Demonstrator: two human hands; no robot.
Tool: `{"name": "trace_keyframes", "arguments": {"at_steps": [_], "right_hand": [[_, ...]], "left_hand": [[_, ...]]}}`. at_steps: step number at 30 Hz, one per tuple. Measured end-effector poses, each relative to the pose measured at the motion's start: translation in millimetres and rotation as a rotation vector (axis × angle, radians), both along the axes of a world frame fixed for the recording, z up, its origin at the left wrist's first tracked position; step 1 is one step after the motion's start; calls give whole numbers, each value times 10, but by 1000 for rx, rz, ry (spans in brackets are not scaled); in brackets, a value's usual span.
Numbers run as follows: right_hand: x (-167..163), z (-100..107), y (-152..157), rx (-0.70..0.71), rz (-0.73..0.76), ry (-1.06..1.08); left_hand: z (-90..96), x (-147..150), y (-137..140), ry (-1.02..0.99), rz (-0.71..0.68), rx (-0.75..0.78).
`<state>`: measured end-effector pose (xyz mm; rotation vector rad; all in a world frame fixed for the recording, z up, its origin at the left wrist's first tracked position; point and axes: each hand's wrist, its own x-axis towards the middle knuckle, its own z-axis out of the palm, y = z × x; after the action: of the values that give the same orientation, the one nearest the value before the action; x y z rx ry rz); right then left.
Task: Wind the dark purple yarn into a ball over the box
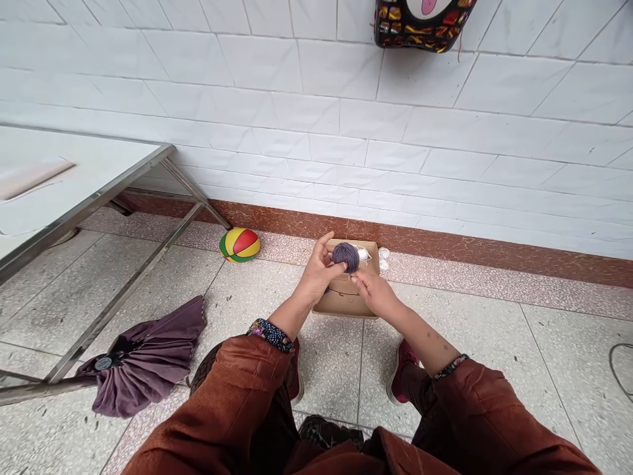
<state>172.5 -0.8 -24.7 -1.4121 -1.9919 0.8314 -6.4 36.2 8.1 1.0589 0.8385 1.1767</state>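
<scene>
A small dark grey-purple ball of yarn (345,257) sits in my left hand (319,269), with the thumb across its lower side and the fingers behind it. Close against the ball's lower right, my right hand (374,290) is closed in a pinch on the yarn; the thin strand is hard to make out between the fingertips. Below both hands an open brown cardboard box (346,305) stands on the floor. A dark strand (341,292) crosses its near part. Whitish crumpled material (363,253) lies at its far side, partly hidden by the ball.
By the wall lies a red, yellow and green ball (240,245). To the left are a metal-framed table (99,191) and a folded purple umbrella (148,359). Small clear objects (384,258) lie beside the box. A patterned bag (420,26) hangs on the tiled wall. My shoes (405,369) flank the box.
</scene>
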Motion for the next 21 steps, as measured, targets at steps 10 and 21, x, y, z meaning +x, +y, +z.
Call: {"name": "trace_keyframes", "arguments": {"at_steps": [10,21], "right_hand": [[127,523,-130,324,110,129],[197,30,113,107,-107,49]], "left_hand": [[-84,36,-35,244,-108,42],[51,25,-141,-155,-293,21]]}}
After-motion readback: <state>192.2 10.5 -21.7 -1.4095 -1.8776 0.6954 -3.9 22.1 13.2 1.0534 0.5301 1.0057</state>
